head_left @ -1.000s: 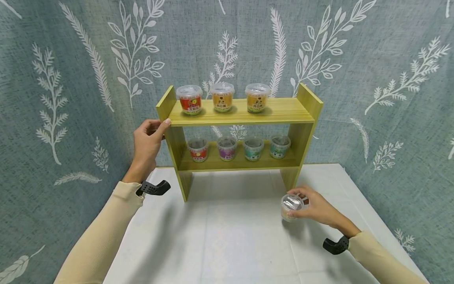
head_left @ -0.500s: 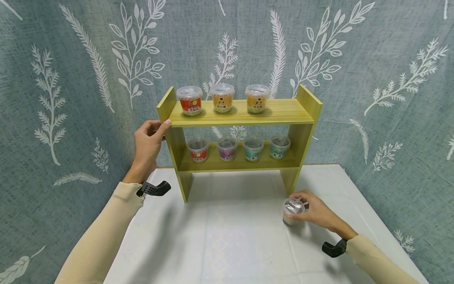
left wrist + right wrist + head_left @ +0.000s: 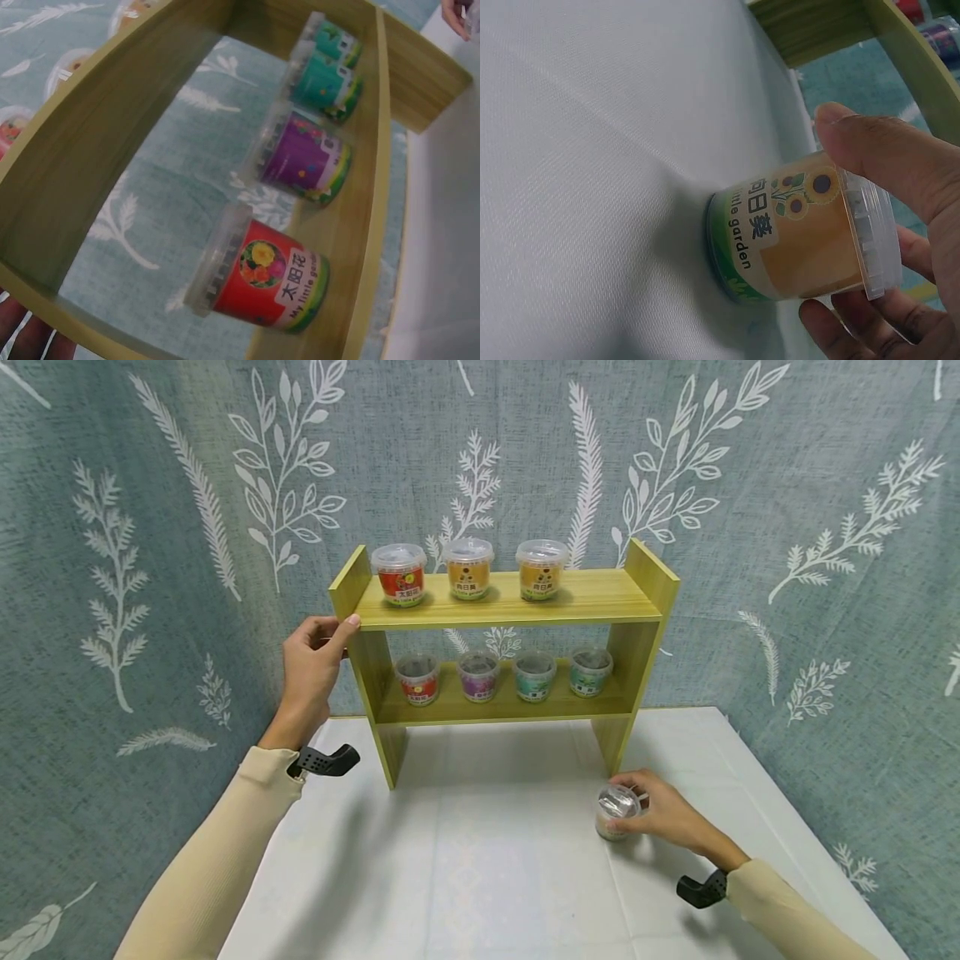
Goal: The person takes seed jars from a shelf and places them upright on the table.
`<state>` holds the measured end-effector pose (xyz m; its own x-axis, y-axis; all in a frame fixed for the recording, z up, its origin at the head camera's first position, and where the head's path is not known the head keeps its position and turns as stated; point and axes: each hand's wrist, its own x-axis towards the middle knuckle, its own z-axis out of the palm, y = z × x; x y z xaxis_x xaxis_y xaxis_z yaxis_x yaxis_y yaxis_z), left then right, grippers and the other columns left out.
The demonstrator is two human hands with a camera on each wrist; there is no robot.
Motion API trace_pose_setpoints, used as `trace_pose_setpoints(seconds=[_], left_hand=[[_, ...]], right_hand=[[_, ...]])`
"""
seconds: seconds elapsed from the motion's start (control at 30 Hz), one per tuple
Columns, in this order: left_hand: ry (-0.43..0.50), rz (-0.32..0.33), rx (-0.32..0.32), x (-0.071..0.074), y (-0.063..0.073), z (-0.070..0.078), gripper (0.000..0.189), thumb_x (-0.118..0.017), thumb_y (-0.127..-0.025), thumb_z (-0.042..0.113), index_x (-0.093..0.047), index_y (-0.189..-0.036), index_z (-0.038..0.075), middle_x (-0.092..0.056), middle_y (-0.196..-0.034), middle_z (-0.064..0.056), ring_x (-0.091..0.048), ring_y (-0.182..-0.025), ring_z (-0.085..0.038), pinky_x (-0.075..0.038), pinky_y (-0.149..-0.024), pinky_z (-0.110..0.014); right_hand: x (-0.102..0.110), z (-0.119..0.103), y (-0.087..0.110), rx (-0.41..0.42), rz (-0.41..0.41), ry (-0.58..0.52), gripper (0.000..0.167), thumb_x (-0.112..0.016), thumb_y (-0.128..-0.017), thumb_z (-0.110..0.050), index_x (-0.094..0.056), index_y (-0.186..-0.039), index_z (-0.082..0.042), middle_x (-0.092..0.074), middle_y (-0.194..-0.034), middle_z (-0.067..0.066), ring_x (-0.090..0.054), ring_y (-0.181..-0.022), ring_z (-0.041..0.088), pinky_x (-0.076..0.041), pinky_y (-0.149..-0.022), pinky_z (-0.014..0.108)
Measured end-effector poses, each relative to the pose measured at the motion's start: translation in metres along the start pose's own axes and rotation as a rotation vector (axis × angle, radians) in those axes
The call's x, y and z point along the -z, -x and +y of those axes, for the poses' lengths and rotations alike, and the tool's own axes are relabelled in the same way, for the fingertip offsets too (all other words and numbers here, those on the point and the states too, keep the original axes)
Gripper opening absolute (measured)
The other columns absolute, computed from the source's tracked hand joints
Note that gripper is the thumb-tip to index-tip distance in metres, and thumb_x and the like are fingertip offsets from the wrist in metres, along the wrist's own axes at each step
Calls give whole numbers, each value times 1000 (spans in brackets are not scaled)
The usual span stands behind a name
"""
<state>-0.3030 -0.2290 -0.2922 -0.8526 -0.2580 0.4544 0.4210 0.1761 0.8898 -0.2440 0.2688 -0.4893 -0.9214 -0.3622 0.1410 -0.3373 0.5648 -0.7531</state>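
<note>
My right hand holds a small clear-lidded plastic cup just in front of the shelf's right leg. In the right wrist view, thumb and fingers grip the cup near its lid; its orange label shows sunflowers, and its base is close over the white cloth. My left hand grips the upper left corner of a two-tier wooden shelf, thumb at the front edge. Fingers of the left hand show behind the side board in the left wrist view.
On the top tier stand a red cup and two orange cups. The lower tier bears a red cup, a purple cup and two green cups. Patterned curtain surrounds the white-covered table.
The right hand and its cup have moved slightly toward the front of the table. The left hand stays on the shelf corner, and the shelved cups stay put.
</note>
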Motion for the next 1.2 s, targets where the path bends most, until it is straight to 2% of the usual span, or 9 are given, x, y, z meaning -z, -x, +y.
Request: trace_pose_setpoints(seconds=[0.3,0.4,0.53,0.67,0.77,0.97,1.1,1.2], left_hand=[[4,9,0,0,0,0,31,-75,-96,40,-67,-111,13,-61,-103,2,-58,-95,-14,-49,-88,-33],[7,8,-2,0,0,0,30,-74,-96,39,-67,-111,14,-61,-103,2,-58,-95,-14,-49,-88,-34],[9,4,-6,0,1,1,30,-74,-96,39,-67,-111,14,-62,-104,2,-59,-96,-14,-49,-89,-35],[3,4,-2,0,1,1,31,-74,-96,40,-67,-112,13,-61,-104,2,-59,-96,-14,-49,-89,-34],[0,4,3,0,2,0,32,-74,-96,40,-67,-113,13,-62,-104,2,-59,-97,-14,-49,-88,-32],[-1,4,4,0,1,0,32,-74,-96,40,-67,-112,14,-62,-105,2,-59,-97,-14,-49,-86,-29],[-3,8,4,0,1,0,33,-74,-96,41,-67,-112,13,-61,-104,2,-59,-97,-14,-49,-87,-29],[-6,8,6,-1,1,0,34,-75,-95,41,-67,-112,13,-61,-104,2,-58,-97,-14,-49,-87,-31]], right_hand=[[0,-1,2,-34,-37,-60,69,-90,-81,-28,-58,-137,-3,-58,-124,13,-55,-100,25,-52,-76,31],[0,0,4,-66,-52,-91,72,-89,-83,-28,-55,-141,-6,-59,-121,11,-54,-101,24,-53,-77,30],[-1,0,7,-72,-62,-105,75,-89,-83,-29,-52,-145,-7,-62,-117,8,-54,-101,24,-54,-79,30],[1,0,8,-67,-78,-98,76,-88,-84,-30,-50,-147,-10,-60,-120,9,-55,-103,25,-54,-82,30],[7,-2,8,-60,-78,-93,77,-87,-85,-30,-49,-148,-8,-58,-127,14,-55,-107,27,-53,-87,35],[26,-13,7,-64,-26,-90,73,-85,-88,-31,-50,-149,-9,-54,-138,18,-52,-119,34,-49,-95,43],[37,-22,5,-18,-12,-73,71,-82,-90,-32,-50,-149,-9,-55,-137,14,-52,-120,35,-49,-97,44],[45,-28,5,-4,-1,-59,69,-82,-91,-33,-50,-149,-13,-55,-136,8,-53,-119,29,-50,-97,41]])
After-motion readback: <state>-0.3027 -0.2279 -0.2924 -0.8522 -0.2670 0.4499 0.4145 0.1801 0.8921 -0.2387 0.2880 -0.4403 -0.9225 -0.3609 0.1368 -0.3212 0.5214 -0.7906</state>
